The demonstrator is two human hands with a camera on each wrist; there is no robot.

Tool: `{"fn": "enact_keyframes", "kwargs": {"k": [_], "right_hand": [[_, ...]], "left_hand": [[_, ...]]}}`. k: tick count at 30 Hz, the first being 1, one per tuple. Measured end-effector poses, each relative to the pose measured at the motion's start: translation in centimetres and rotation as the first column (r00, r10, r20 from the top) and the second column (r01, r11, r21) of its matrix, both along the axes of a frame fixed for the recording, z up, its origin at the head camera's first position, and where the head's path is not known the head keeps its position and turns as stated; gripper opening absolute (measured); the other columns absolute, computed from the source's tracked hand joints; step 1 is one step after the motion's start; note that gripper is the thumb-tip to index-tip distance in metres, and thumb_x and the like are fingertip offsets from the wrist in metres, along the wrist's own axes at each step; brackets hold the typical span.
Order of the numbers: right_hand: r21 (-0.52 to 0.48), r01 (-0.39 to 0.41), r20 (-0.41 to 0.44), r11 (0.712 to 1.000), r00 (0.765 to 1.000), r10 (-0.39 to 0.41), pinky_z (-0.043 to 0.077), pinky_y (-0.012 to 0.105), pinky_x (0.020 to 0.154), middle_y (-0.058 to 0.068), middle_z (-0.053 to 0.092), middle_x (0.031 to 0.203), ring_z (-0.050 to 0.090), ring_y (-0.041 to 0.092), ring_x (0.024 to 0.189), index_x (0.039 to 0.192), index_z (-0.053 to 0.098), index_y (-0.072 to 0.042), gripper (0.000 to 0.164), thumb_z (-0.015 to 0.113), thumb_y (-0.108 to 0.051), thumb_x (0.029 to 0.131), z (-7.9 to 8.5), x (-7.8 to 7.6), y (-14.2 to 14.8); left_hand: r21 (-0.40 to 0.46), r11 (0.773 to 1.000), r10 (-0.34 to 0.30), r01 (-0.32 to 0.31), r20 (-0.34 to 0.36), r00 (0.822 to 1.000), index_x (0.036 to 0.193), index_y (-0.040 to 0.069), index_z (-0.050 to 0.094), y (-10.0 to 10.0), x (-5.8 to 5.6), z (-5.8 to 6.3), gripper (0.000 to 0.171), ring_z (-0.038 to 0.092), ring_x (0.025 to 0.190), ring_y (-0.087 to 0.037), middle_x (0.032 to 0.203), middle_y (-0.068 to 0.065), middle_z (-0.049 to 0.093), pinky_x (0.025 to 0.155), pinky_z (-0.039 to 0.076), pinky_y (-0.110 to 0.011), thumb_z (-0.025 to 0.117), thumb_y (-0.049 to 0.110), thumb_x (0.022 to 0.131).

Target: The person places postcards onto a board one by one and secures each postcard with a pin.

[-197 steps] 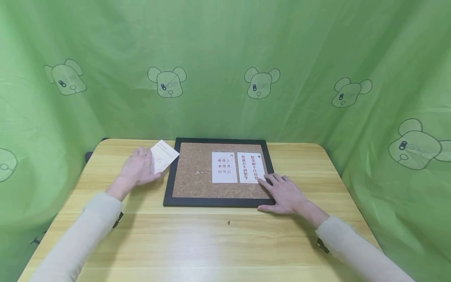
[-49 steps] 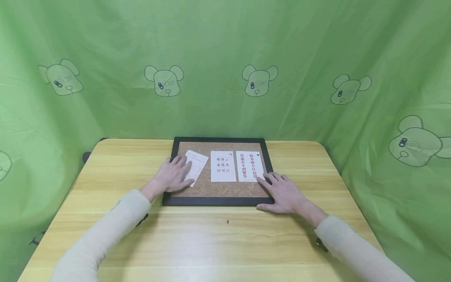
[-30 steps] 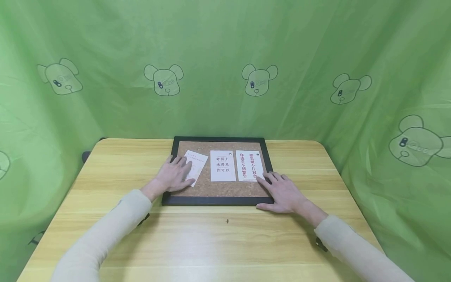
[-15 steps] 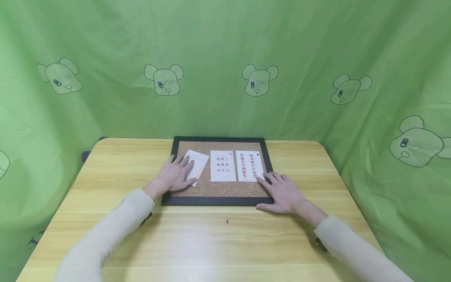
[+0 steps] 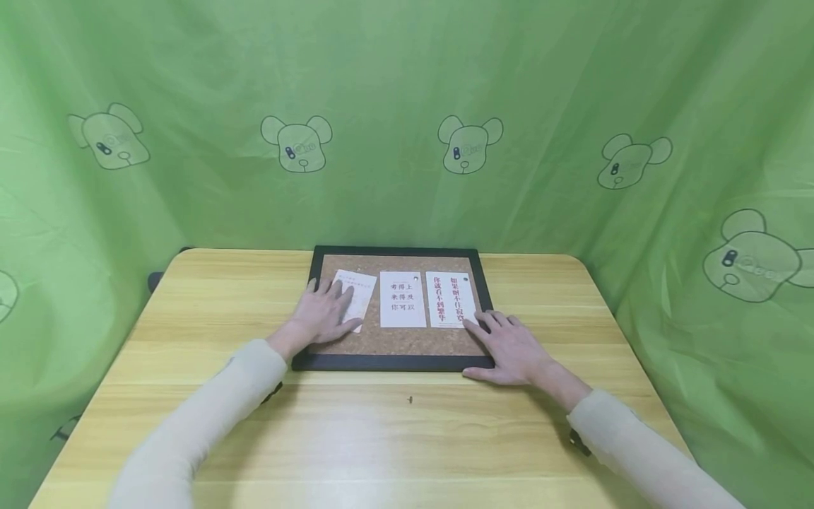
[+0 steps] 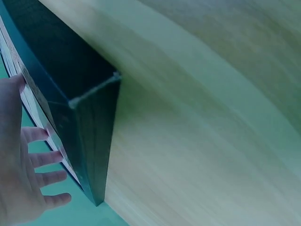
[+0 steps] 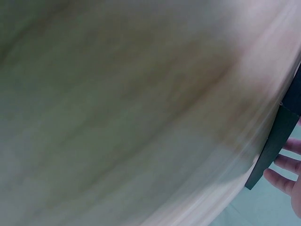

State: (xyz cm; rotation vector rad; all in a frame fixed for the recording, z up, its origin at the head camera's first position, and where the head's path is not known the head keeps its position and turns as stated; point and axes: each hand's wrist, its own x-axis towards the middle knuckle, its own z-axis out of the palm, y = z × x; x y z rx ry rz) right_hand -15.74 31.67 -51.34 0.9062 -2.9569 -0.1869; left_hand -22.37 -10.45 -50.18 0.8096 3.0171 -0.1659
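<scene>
My left hand (image 5: 318, 314) lies with fingers spread on a white card (image 5: 362, 288) at the left of a black-framed cork board (image 5: 394, 343), hiding part of the card. This card leans slightly clockwise and bears faint reddish print. Beside it, a card with dark characters (image 5: 403, 318) and one with red characters (image 5: 449, 300) lie upright, each with a small round pin at its top right. My right hand (image 5: 518, 351) rests over the board's lower right corner, a fingertip at the right card's lower edge. The left wrist view shows the board's frame (image 6: 70, 56) beside the straight left fingers.
A tiny dark object, like a pin (image 5: 410, 400), lies on the wooden table (image 5: 356, 445) in front of the board. Behind and at the sides hangs a green curtain (image 5: 381, 205) with bear-head drawings.
My left hand has slid the card rightward from the table onto the board. Within the last second it has turned the card a little straighter. My right hand has stayed put.
</scene>
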Motion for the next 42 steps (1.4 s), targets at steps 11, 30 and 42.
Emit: {"fn": "enact_keyframes", "kwargs": {"k": [11, 30, 42], "right_hand": [[-0.003, -0.001, -0.005, 1.000, 1.000, 0.001, 0.049, 0.065, 0.110, 0.019, 0.050, 0.156, 0.053, 0.042, 0.141, 0.163, 0.041, -0.021, 0.108, 0.043, -0.095, 0.085, -0.1, 0.0, 0.0], [0.001, -0.003, -0.004, 1.000, 1.000, 0.003, 0.049, 0.065, 0.111, 0.019, 0.051, 0.156, 0.052, 0.042, 0.141, 0.163, 0.041, -0.021, 0.108, 0.042, -0.096, 0.085, 0.0, 0.1, 0.0], [0.004, 0.000, -0.003, 1.000, 1.000, 0.000, 0.049, 0.064, 0.111, 0.018, 0.050, 0.156, 0.052, 0.042, 0.141, 0.163, 0.042, -0.021, 0.109, 0.041, -0.096, 0.084, 0.1, 0.1, 0.0]], "left_hand": [[-0.020, 0.999, 0.027, -0.027, -0.002, 1.000, 0.159, 0.011, 0.045, 1.0, -0.1, 0.2, 0.086, 0.048, 0.147, -0.046, 0.157, -0.023, 0.054, 0.123, 0.038, -0.065, 0.037, 0.075, 0.102], [-0.103, 0.992, 0.070, -0.073, -0.032, 0.997, 0.156, 0.007, 0.048, 2.3, -0.8, 0.1, 0.094, 0.052, 0.145, -0.042, 0.154, -0.022, 0.057, 0.124, 0.037, -0.065, 0.031, 0.080, 0.101], [-0.088, 0.992, 0.086, -0.091, -0.058, 0.995, 0.153, 0.003, 0.051, 2.7, -0.8, 0.0, 0.097, 0.056, 0.138, -0.041, 0.145, -0.023, 0.062, 0.118, 0.043, -0.062, 0.031, 0.082, 0.100]]}}
